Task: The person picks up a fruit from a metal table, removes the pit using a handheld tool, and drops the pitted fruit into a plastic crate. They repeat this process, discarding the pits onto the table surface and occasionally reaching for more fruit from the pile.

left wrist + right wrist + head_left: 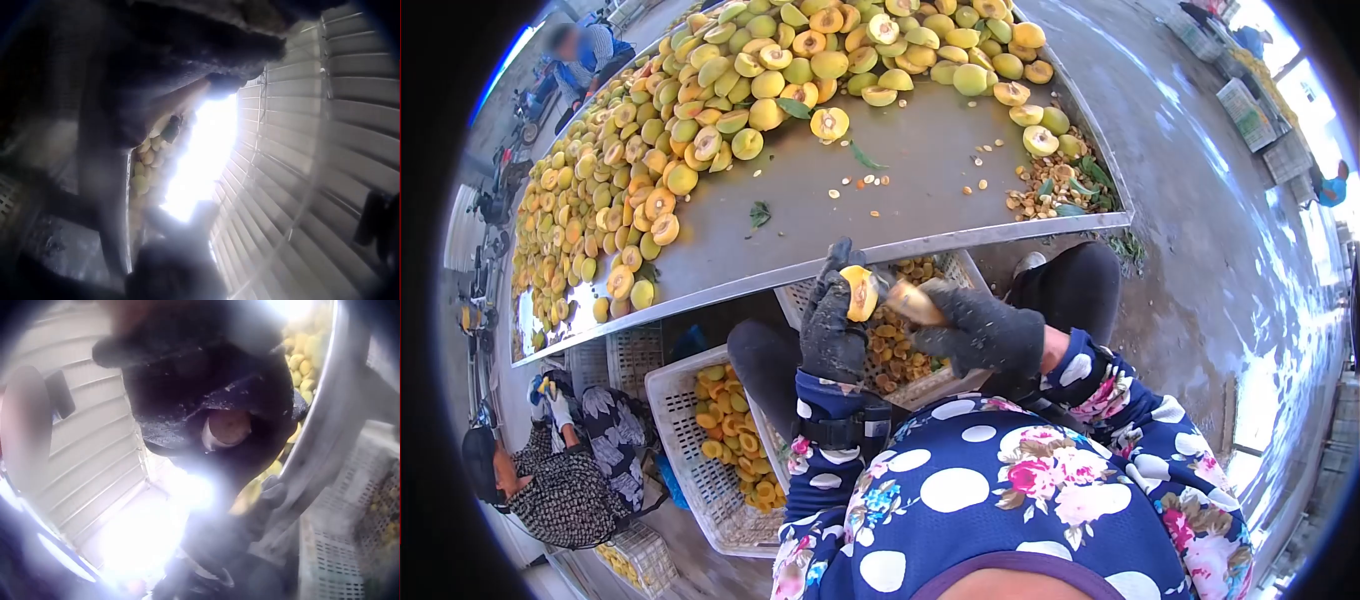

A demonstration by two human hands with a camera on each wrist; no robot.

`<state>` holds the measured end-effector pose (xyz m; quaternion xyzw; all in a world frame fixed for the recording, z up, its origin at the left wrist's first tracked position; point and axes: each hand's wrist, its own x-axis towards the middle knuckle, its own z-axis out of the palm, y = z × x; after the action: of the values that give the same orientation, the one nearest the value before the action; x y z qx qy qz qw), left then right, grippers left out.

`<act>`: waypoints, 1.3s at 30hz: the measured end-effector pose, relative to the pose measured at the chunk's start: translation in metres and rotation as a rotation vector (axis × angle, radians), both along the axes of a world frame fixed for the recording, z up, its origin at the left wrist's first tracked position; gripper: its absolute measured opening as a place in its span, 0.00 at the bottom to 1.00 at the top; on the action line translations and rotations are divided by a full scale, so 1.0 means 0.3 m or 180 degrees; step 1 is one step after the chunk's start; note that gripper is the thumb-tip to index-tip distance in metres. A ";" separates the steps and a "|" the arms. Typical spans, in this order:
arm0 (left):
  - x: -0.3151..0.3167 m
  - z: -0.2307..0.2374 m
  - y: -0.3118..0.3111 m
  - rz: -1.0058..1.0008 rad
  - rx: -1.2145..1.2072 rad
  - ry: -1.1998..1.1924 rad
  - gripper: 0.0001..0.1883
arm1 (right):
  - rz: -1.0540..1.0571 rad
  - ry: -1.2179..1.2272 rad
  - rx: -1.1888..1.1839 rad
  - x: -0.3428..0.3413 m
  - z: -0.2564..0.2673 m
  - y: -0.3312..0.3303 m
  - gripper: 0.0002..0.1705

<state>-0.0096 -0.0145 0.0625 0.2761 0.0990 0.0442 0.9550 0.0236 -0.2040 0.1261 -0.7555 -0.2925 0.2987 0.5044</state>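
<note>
My left hand (832,332), in a dark glove, holds a yellow fruit half (859,293) upright, its cut face turned to the right. In the gloved right hand (992,328) I grip a short tool by its wooden handle (914,303). The tool's blurred metal end points at the fruit half, close beside it. The right wrist view shows the round butt of the wooden handle (230,429) inside the curled glove. Both hands are over a white crate (790,302) of fruit pieces, between my knees. In the left wrist view, the glove (181,59) is dark and blurred.
A metal table (920,150) edges the far side, heaped with halved fruits (730,90). Pits and leaves (1045,190) pile at its right corner. Left of my knee stands another white crate (675,425) with fruit halves. A person (560,480) sits at the far left.
</note>
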 end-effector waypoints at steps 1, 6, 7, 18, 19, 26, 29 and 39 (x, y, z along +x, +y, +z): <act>-0.002 -0.006 -0.003 -0.0045 0.0175 0.0037 0.27 | 0.0126 0.0113 0.0231 -0.010 -0.058 0.006 0.18; -0.016 0.016 0.033 0.0381 -0.0209 -0.0117 0.26 | 0.0286 -0.0937 -0.0662 0.020 -0.141 0.018 0.19; -0.030 0.013 0.065 0.0214 -0.0412 -0.0195 0.25 | 0.0102 -0.0567 -0.0774 0.012 -0.150 0.005 0.19; -0.036 -0.072 0.007 -0.0268 -0.0621 -0.0227 0.25 | 0.0125 -0.1651 -0.0358 -0.083 -0.107 0.079 0.18; -0.033 -0.056 -0.011 0.0011 -0.0392 0.0133 0.25 | 0.0030 -0.1658 -0.0345 -0.086 -0.135 0.082 0.15; -0.022 -0.079 -0.028 -0.0214 -0.0806 -0.0652 0.23 | -0.0093 -0.0881 0.1070 -0.084 -0.160 0.124 0.15; -0.011 -0.093 -0.054 0.0369 -0.0192 0.0148 0.24 | 0.0154 -0.2097 -0.0034 -0.073 -0.165 0.118 0.26; -0.024 -0.089 -0.061 0.0507 0.0468 -0.0119 0.21 | 0.0412 -0.1660 -0.0110 -0.087 -0.207 0.131 0.37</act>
<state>-0.0167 -0.0329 0.0358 0.3358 0.0993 0.1322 0.9273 -0.0025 -0.1646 0.0639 -0.7952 -0.4551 0.1305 0.3789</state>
